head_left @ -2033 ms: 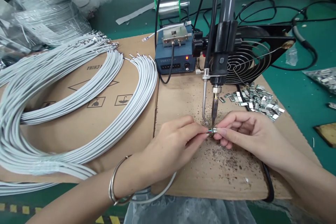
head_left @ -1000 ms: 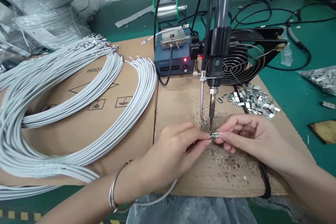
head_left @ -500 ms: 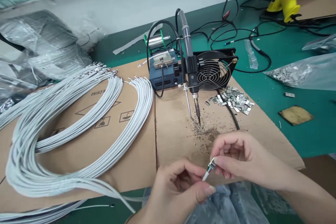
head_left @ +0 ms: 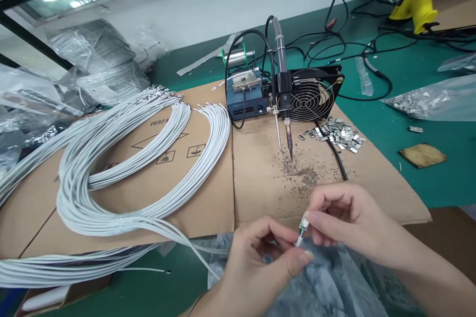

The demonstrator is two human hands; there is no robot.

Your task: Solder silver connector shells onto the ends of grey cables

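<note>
Between thumb and fingers, my left hand (head_left: 266, 260) pinches the end of a white cable (head_left: 299, 241), where thin coloured wires come out of the sheath. My right hand (head_left: 336, 213) is closed on a small metal-and-white connector (head_left: 305, 223) at the tips of those wires. The connector points up and away from me, its far end partly covered by the right fingers. Beyond both hands, a soldering iron (head_left: 286, 104) is clamped tip-down over the cardboard (head_left: 256, 178), which is strewn with dark solder bits.
A heap of small metal connectors (head_left: 344, 134) lies right of the iron, by a black fan (head_left: 308, 101). Behind stand a blue soldering unit (head_left: 243, 101) and a solder spool (head_left: 238, 58). Coiled white cables (head_left: 74, 198) cover the left. A brown sponge (head_left: 423, 154) lies right.
The view has shifted, so the bench items sit further right. Both hands still hold the cable and connector; the connector has turned, showing more of its pale face.
</note>
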